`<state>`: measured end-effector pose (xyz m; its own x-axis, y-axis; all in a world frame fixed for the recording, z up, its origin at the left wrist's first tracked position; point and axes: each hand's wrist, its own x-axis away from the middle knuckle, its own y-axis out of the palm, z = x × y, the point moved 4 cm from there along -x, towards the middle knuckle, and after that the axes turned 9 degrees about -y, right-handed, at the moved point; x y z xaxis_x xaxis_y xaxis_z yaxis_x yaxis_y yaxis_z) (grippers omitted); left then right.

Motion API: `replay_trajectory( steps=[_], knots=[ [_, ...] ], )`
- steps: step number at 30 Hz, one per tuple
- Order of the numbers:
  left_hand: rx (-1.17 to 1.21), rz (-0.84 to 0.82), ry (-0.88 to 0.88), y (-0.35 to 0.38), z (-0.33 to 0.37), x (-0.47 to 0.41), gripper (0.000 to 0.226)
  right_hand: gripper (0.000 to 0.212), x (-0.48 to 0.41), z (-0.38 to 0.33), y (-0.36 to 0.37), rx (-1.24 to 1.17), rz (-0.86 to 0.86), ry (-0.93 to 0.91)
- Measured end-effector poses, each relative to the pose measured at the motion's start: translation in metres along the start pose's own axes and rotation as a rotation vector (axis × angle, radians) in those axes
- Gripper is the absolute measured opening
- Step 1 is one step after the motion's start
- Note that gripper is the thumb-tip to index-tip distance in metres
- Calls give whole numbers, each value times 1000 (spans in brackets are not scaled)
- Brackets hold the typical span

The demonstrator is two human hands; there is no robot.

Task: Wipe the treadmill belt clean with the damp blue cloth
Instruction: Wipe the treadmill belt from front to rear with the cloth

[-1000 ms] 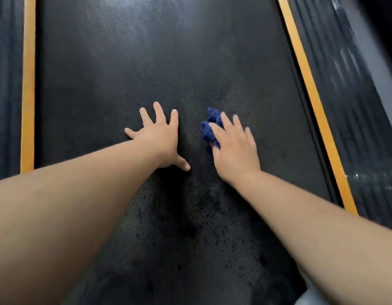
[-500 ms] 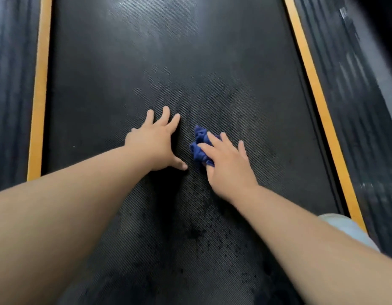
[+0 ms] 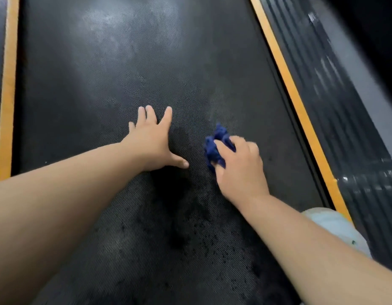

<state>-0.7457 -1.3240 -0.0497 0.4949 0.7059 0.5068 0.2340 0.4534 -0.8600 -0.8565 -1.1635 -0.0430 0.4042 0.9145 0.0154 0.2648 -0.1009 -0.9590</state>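
Two hands on the treadmill belt point(image 3: 115, 69), one with the cloth.

Left hand point(image 3: 152, 142) lies flat, fingers spread, near the belt's middle. Just to its right, apart from it, the right hand point(image 3: 239, 166) clutches the bunched blue cloth point(image 3: 213, 148) against the belt, nearer the right yellow edge strip point(image 3: 287, 84). Dark specks dot the near belt.

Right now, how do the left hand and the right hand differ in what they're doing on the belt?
The left hand lies flat and open with fingers spread; the right hand is curled. The left hand holds nothing, while the right hand presses the bunched blue cloth. The left hand sits nearer the belt's middle; the right hand is closer to the right yellow stripe. Both rest on the treadmill belt.
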Motion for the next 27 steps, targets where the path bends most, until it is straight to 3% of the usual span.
replay_trajectory(
  steps=[5,12,16,20,27],
  knots=[
    [-96,-47,-20,5,21,-12,140,49,-7,12,-2,-56,-4,-112],
    [-124,-78,-40,7,25,-13,139,22,-122,8,1,35,-44,-41],
    [-115,-76,-45,2,26,-14,140,26,-67,19,-4,-33,1,-55],
    [-133,-102,-69,4,25,-14,141,44,20,29,-9,-23,3,-163],
    [-169,-83,-54,-3,36,-15,141,33,-63,29,-6,2,38,-145]
  ],
)
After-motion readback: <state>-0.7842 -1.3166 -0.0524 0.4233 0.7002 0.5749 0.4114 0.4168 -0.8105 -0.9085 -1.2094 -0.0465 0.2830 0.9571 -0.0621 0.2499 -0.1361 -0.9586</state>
